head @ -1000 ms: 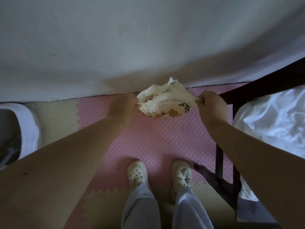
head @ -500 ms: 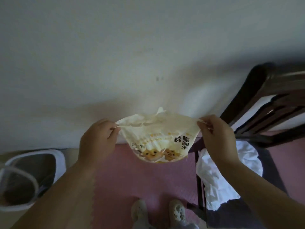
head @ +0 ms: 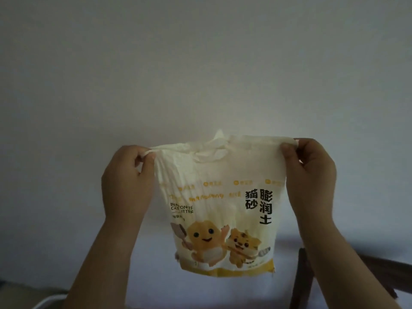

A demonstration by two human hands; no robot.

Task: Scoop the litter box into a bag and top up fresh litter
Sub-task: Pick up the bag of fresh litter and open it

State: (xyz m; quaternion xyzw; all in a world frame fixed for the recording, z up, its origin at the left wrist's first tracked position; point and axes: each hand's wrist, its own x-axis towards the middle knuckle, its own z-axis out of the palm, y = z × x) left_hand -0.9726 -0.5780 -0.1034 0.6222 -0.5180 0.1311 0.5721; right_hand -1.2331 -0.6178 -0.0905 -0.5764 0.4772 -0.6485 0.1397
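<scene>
A cream and yellow cat litter bag (head: 223, 204) with cartoon figures and black lettering hangs in front of the white wall, its printed side facing me. My left hand (head: 128, 181) pinches the bag's top left corner. My right hand (head: 308, 175) pinches the top right corner, and the top edge is stretched taut between the two. The bag looks limp and flat, its torn top crumpled in the middle. Only a white rim of the litter box (head: 48, 301) shows at the bottom left.
A plain white wall (head: 200, 63) fills most of the view. A dark wooden chair frame (head: 301, 279) stands at the lower right, behind my right forearm. The floor is out of sight.
Both hands have lifted the bag from near the floor up to chest height and spread it flat. The view has tilted up, so the pink mat, my shoes and most of the litter box have dropped out.
</scene>
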